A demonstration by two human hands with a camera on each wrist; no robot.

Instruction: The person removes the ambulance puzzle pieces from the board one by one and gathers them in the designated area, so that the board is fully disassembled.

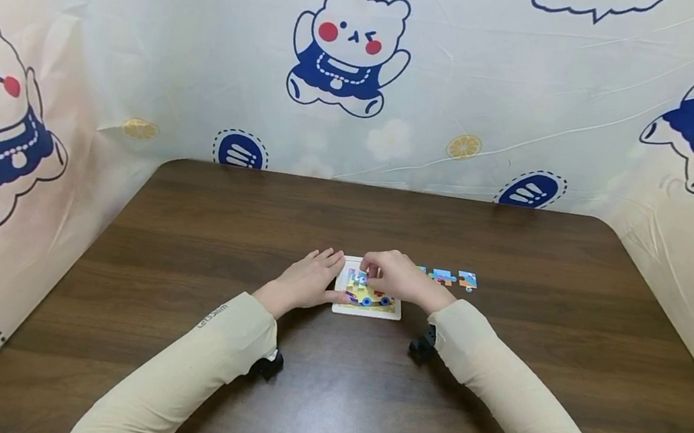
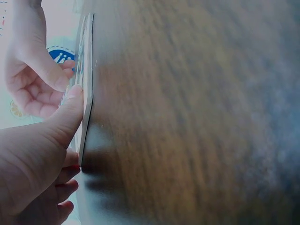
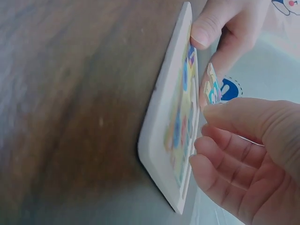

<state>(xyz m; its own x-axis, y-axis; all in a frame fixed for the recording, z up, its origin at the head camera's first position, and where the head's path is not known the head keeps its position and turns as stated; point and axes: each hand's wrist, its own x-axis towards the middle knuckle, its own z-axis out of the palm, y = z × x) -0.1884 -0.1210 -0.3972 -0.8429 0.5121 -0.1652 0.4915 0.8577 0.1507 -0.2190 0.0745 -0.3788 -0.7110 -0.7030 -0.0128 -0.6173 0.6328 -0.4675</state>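
A white-framed jigsaw puzzle board [image 1: 366, 313] lies flat on the table, its picture partly filled in with bright colours and blue wheels. My left hand [image 1: 309, 278] rests at the board's left side, fingers extended along the edge and thumb on the frame. Over the board, my right hand [image 1: 401, 277] pinches a small jigsaw piece [image 3: 213, 89] between thumb and fingertips. In the right wrist view that piece stands tilted just above the board's surface. The left wrist view shows my left thumb [image 2: 72, 101] pressing on the board's edge.
Several loose jigsaw pieces [image 1: 443, 276] lie in a row right of the board, partly hidden behind my right hand. The brown wooden table [image 1: 332, 409] meets a cartoon-printed cloth [image 1: 436, 73] at its back and sides.
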